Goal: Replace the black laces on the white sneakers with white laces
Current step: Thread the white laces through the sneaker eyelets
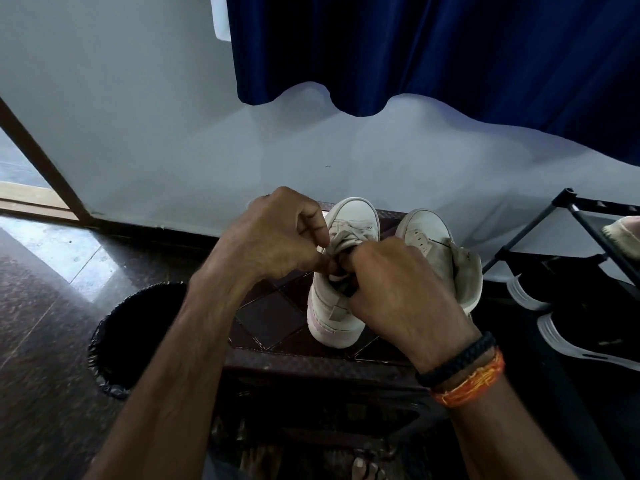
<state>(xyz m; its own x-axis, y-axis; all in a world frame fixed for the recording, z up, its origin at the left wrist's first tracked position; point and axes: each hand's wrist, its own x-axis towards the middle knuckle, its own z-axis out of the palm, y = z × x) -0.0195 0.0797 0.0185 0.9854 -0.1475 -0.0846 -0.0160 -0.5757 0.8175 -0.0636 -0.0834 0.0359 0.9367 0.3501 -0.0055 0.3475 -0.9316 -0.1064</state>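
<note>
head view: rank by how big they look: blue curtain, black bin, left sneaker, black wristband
1. blue curtain, by far the largest
2. black bin, partly hidden by the left forearm
3. left sneaker, partly covered by both hands
4. black wristband, smallest, though nearest the camera

A single wide-angle camera, worn on the person's head, looked forward and steeply down from close above both forearms. The fingers (313,233) sat near the middle of its view, over the dark table (273,317). Beyond the fingers the lens took in the pale wall (156,133) and blue curtain (433,46); below them, the person's own toes (360,467) showed at the bottom edge.
</note>
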